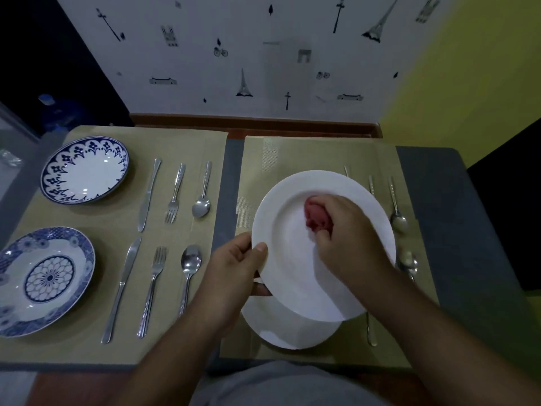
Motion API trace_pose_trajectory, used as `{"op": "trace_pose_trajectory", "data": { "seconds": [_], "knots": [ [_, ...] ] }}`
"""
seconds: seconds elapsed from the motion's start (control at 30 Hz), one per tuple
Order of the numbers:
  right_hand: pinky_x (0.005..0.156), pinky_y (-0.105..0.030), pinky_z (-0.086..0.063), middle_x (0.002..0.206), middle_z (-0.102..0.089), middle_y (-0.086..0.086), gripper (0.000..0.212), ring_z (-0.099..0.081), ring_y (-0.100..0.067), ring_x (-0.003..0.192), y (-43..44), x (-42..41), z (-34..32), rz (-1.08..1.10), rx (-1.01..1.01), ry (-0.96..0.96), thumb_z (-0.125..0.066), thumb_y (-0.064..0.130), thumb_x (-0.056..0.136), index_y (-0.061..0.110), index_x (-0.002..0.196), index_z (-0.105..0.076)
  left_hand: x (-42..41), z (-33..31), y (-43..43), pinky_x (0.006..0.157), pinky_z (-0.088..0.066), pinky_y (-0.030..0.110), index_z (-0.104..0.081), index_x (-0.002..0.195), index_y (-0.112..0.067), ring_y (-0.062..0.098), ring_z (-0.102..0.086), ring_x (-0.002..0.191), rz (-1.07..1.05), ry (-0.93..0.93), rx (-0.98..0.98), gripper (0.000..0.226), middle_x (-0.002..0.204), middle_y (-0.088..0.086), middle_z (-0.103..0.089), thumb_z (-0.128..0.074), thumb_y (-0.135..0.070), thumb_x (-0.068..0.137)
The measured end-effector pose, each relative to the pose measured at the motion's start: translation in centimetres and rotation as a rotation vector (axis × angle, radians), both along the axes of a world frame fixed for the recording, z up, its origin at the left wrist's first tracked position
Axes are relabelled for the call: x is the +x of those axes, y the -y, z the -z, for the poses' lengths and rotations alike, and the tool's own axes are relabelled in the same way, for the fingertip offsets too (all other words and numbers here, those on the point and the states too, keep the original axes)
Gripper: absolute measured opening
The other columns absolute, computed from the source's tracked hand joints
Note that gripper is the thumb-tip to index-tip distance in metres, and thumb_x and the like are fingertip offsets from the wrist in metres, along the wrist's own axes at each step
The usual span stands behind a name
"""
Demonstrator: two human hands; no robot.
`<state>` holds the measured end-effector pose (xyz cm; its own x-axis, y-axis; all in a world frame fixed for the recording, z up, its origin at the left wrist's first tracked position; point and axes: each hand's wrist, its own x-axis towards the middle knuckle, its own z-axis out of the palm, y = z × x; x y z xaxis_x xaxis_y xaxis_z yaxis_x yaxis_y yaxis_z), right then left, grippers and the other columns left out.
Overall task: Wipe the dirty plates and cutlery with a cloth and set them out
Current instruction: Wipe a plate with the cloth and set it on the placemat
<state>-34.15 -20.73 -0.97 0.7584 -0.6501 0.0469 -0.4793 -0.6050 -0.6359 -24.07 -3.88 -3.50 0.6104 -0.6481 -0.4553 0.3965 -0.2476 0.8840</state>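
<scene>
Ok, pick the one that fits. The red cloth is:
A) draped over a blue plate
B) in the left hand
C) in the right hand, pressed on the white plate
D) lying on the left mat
C: the right hand grips the cloth against the plate, while the left hand holds the plate by its rim.

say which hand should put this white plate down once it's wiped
Left, probably: the left hand grips the round white ceramic plate by its rim, thumb on top, while the right hand is busy bunching the red cloth against the plate's middle.
</scene>
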Motion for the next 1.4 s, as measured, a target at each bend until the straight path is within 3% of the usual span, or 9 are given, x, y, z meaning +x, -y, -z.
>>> {"op": "trace_pose_trajectory", "data": {
  "seconds": [0.1,0.23,0.43,0.6,0.77,0.9,1.13,1.27,1.4],
  "knots": [
    [0.105,-0.030,-0.042,0.120,-0.062,0.007,0.035,-0.052,-0.008,0.111,-1.8,0.2,0.1,-0.219,0.058,-0.020,-0.062,0.014,0.088,0.023,0.122,-0.061,0.3,-0.3,0.5,0.063,-0.062,0.034,-0.074,0.109,-0.027,0.022,-0.077,0.087,0.020,-0.004,-0.008,0.026,0.097,0.005,-0.079,-0.051,-0.015,0.105],
    [0.091,-0.032,-0.050,0.106,-0.065,0.011,0.037,-0.056,-0.006,0.098,-1.2,-1.0,-0.6,-0.502,0.175,-0.215,-0.060,0.007,0.081,0.029,0.109,-0.067,0.9,-0.2,0.2,0.061,-0.062,0.034,-0.071,0.113,-0.021,0.023,-0.077,0.085,-0.024,-0.035,0.005,0.023,0.096,0.007,-0.079,-0.050,-0.015,0.105],
    [0.078,-0.017,-0.050,0.108,-0.061,0.012,0.048,-0.059,-0.006,0.099,0.2,-1.7,-1.0,-0.177,0.495,-0.043,-0.053,0.012,0.067,0.039,0.103,-0.067,1.1,0.5,0.1,0.067,-0.064,0.041,-0.071,0.119,-0.024,0.026,-0.077,0.092,-0.036,-0.091,0.028,0.025,0.103,0.005,-0.079,-0.050,-0.017,0.106],
    [0.101,-0.026,-0.042,0.130,-0.049,0.006,0.060,-0.045,-0.011,0.120,1.5,-2.0,-0.2,-0.123,0.057,-0.119,-0.053,0.003,0.083,0.031,0.137,-0.051,1.0,0.7,0.4,0.064,-0.063,0.039,-0.073,0.113,-0.027,0.021,-0.077,0.089,-0.040,-0.098,0.034,0.025,0.101,0.001,-0.080,-0.052,-0.017,0.105],
    [0.099,0.001,-0.019,0.143,-0.044,0.012,0.055,-0.032,0.000,0.123,1.5,-3.6,-0.6,-0.384,0.014,-0.209,-0.066,0.016,0.085,0.024,0.138,-0.053,0.8,1.0,0.1,0.065,-0.063,0.039,-0.071,0.119,-0.022,0.022,-0.077,0.089,-0.072,-0.130,0.043,0.025,0.102,0.003,-0.079,-0.052,-0.017,0.105],
    [0.105,-0.027,-0.037,0.138,-0.053,0.007,0.057,-0.045,-0.015,0.122,-0.8,-4.0,0.3,-0.378,-0.097,-0.217,-0.079,0.033,0.079,0.022,0.131,-0.059,0.2,0.8,0.3,0.064,-0.063,0.037,-0.072,0.116,-0.022,0.023,-0.077,0.089,-0.052,-0.120,0.035,0.024,0.100,0.004,-0.079,-0.052,-0.016,0.105],
    [0.104,-0.030,-0.043,0.117,-0.067,0.006,0.026,-0.057,-0.012,0.109,-0.6,-0.1,0.1,-0.240,-0.096,-0.017,-0.061,0.025,0.093,0.024,0.118,-0.068,-0.2,0.0,0.8,0.063,-0.062,0.035,-0.075,0.104,-0.028,0.023,-0.077,0.088,0.014,-0.058,0.010,0.026,0.099,0.005,-0.079,-0.052,-0.014,0.104],
    [0.102,-0.033,-0.046,0.115,-0.068,0.008,0.020,-0.060,-0.011,0.108,-1.7,-1.1,0.1,-0.517,-0.076,-0.066,-0.068,0.026,0.091,0.023,0.110,-0.073,0.8,-0.2,1.1,0.061,-0.063,0.035,-0.073,0.107,-0.026,0.022,-0.077,0.084,-0.020,-0.073,-0.004,0.025,0.094,0.002,-0.080,-0.051,-0.015,0.105],
    [0.102,-0.033,-0.044,0.119,-0.064,0.016,0.019,-0.052,-0.005,0.118,-1.0,-5.2,1.1,-0.587,-0.023,-0.122,-0.068,0.022,0.091,0.032,0.106,-0.072,1.1,0.4,0.9,0.063,-0.063,0.039,-0.073,0.113,-0.021,0.022,-0.077,0.089,-0.052,-0.092,0.021,0.023,0.099,0.002,-0.080,-0.052,-0.016,0.105]
  ]
}}
